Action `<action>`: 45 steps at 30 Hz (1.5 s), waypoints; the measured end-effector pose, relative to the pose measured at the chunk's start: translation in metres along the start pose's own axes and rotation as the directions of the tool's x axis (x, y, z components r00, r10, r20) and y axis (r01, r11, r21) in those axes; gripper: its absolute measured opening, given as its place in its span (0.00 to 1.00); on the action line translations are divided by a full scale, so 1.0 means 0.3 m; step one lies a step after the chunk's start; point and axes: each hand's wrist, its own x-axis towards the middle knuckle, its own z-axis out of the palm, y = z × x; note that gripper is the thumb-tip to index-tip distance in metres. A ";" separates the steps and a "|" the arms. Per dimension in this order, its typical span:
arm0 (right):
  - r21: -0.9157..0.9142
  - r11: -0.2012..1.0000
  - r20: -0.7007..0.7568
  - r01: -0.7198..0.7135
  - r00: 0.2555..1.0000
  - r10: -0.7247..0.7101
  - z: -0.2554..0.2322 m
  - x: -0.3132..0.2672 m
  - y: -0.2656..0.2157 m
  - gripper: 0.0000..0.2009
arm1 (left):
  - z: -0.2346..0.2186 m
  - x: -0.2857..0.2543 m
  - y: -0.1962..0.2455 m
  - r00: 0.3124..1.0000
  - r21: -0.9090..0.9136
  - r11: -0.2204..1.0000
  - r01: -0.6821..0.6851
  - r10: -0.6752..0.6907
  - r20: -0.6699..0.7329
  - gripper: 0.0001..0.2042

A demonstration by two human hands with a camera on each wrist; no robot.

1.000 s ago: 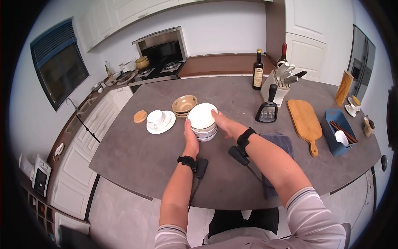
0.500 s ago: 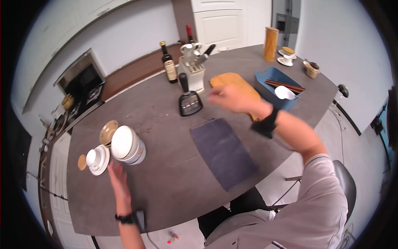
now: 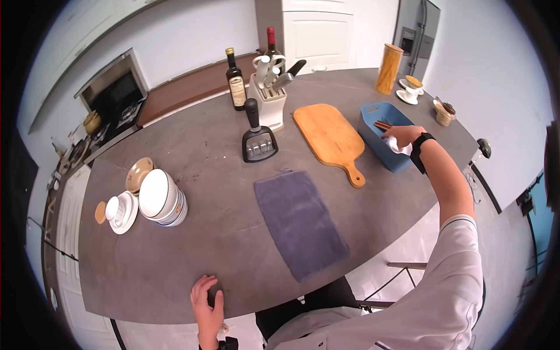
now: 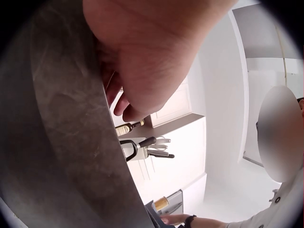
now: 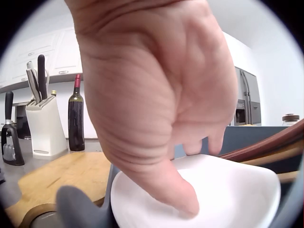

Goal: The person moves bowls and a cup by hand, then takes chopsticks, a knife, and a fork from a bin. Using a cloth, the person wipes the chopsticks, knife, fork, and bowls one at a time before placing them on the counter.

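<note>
The right hand (image 3: 407, 135) pinches a white bowl (image 5: 237, 187) in the blue bin (image 3: 378, 146), brown sticks (image 5: 271, 145) beside its grip, thumb (image 5: 176, 190) visibly inside only from the right wrist, the loosely curled left hand (image 3: 207, 304) holding nothing.

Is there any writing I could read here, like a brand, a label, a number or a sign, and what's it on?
None can be read.
Pale label on the yellow-capped bottle: too small and blurred.
Coloured marks on the stacked bowls: too small to tell pattern from letters.
Dispenser panel on the fridge: no legible text.
White dish and blue box: no lettering visible.
</note>
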 end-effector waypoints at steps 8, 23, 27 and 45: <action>-0.217 0.971 0.146 -0.096 0.981 0.129 -0.054 0.030 -0.030 0.40 | 0.019 0.035 0.018 0.998 0.120 0.992 -0.037 0.042 -0.038 0.10; 0.096 0.993 -0.033 0.070 0.997 -0.067 -0.007 -0.016 0.081 0.32 | 0.024 0.027 0.025 0.994 0.210 0.974 -0.087 0.099 -0.046 0.12; 0.199 0.974 -0.261 0.103 0.964 -0.049 -0.047 -0.034 0.090 0.28 | 0.015 0.029 0.042 0.996 0.205 0.976 -0.070 0.081 -0.046 0.12; 0.973 0.141 -0.042 0.181 0.747 -0.663 0.038 -0.383 -1.110 0.25 | 0.093 0.290 0.315 0.943 -0.734 0.598 0.322 -0.136 0.303 0.32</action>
